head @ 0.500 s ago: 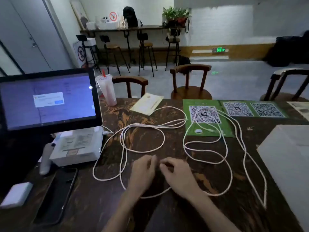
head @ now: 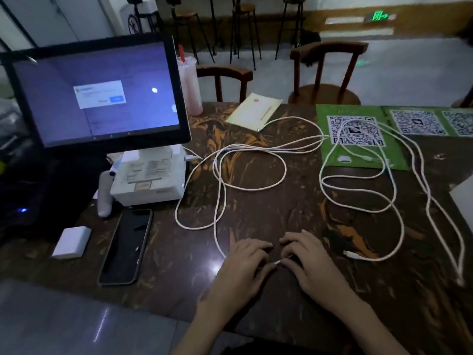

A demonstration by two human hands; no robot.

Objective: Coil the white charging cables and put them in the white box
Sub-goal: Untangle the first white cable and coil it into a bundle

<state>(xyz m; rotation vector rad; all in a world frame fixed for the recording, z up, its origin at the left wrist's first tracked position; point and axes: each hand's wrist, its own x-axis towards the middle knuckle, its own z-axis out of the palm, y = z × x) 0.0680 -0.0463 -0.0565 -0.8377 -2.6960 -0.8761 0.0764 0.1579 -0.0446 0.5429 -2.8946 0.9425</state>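
A: Sprawling over most of the dark, orange-veined marbled table (head: 256,155) are white charging cables (head: 256,187), thin round cords lying in loose, overlapping loops, uncoiled.

B: How far do they spread?

A: From the white receipt printer (head: 151,178) under the flat black-framed touchscreen (head: 97,90) across to the green QR-code mats (head: 358,139). One plug end lies near the right hand.

B: And the white box?

A: Only a pale corner (head: 462,198) shows at the right edge; I cannot tell if that is it.

B: The hands?

A: Close together at the near edge. The left hand (head: 243,267) and right hand (head: 307,265) each pinch the same cable, a short white stretch showing between their fingertips.

B: Smaller things?

A: A glossy black phone (head: 125,247), a small white rounded-square block (head: 71,242), a pale yellow envelope (head: 253,111).
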